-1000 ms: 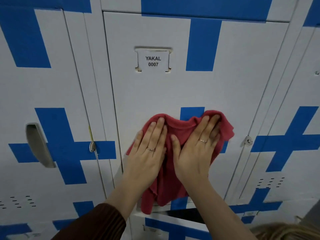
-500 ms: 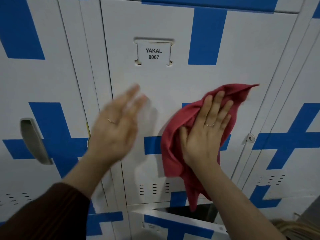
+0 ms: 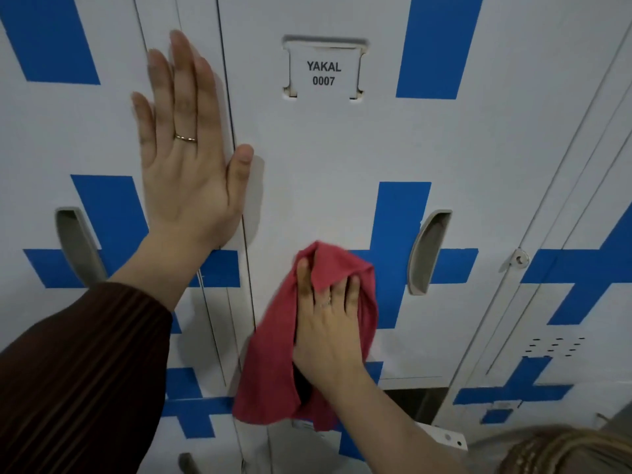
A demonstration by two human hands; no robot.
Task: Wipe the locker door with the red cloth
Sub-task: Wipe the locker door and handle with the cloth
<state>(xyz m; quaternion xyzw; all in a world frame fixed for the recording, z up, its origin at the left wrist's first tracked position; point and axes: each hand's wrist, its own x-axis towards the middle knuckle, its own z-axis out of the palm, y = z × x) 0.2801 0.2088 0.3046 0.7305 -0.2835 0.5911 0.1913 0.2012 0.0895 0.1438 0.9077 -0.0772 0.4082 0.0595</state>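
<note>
While wiping low on the panel, take stock from the nearest thing outward. Lower left: brown sleeve (image 3: 75,371), leading up to the left hand (image 3: 184,165), spread flat with fingers straight, braced across the seam at the left edge of the locker door (image 3: 325,148), thumb on the door itself. Lower centre: right hand (image 3: 328,330), fingers laid straight on the red cloth (image 3: 270,371), pressing it against the door just left of the recessed handle (image 3: 429,251); one fold lapped over the fingertips, thumb hidden, loose tail hanging past the door's bottom edge. Judged from that: wiping under way, upper panel probably yet to be covered. Keep the palm flat and the pressure even; gather the hanging tail under the hand to bring more fabric onto the metal. Work in overlapping passes, across the blue cross marking (image 3: 403,217) and up toward the YAKAL 0007 label (image 3: 323,73) at upper centre. Dip fingertips into the handle recess, a likely dust trap. Mind the dangling corner near the open compartment (image 3: 417,401) below, and use the braced hand to steady the door.
</note>
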